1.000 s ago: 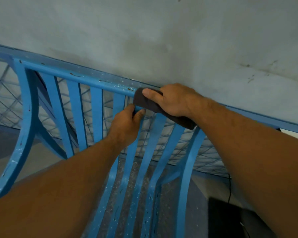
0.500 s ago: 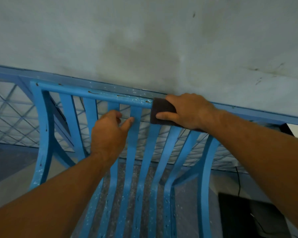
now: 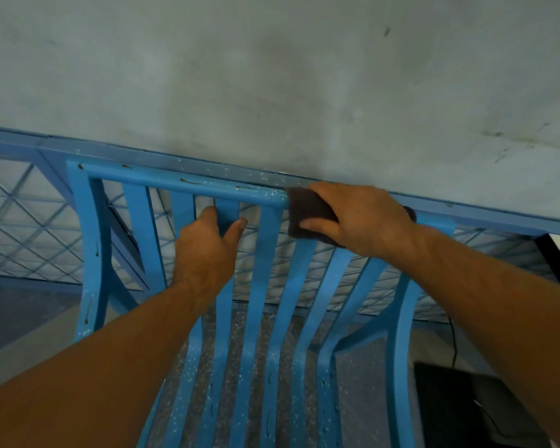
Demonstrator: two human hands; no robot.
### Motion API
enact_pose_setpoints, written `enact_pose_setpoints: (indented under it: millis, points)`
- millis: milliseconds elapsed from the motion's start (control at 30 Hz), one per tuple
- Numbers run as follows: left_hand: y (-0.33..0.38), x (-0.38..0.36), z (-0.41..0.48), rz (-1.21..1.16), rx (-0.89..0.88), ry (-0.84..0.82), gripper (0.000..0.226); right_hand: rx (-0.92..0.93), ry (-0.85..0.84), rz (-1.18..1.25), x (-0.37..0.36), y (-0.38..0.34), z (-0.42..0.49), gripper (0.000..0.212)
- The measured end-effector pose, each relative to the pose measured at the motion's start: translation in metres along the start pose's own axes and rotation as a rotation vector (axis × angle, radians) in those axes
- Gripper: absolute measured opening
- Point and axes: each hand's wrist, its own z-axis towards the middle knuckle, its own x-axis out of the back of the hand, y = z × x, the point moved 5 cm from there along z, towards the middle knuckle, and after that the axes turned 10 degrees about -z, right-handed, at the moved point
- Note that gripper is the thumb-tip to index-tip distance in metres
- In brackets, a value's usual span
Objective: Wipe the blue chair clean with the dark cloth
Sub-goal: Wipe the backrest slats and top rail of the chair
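Dark cloth (image 3: 306, 210): laid over top rail of blue chair (image 3: 262, 279), clamped under right hand (image 3: 362, 218), fingers curled round cloth & rail. Left hand (image 3: 204, 250): back slat gripped betw. thumb & fingers. Grey wall (image 3: 272, 76) beyond fingertips.

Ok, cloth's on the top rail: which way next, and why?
Probably slide the dark cloth left along the top rail. The right hand holds it toward the rail's right end, white specks and brown streaks show on the stretch to its left, and the left hand grips a slat.
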Motion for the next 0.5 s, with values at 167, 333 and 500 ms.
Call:
enact_pose_setpoints:
  millis: [167,333,500]
  points:
    - [-0.001,-0.001,0.003,0.050,-0.025,-0.044,0.029,-0.085,-0.256,0.052,0.005,-0.017,0.044,0.080]
    - [-0.005,0.000,0.005,0.087,-0.043,-0.071,0.034,-0.077,-0.010,-0.090,0.007,-0.033,0.028,0.058]
    - [-0.007,0.000,0.006,0.050,-0.054,-0.076,0.035,0.161,0.213,0.049,0.004,-0.031,0.009,0.048]
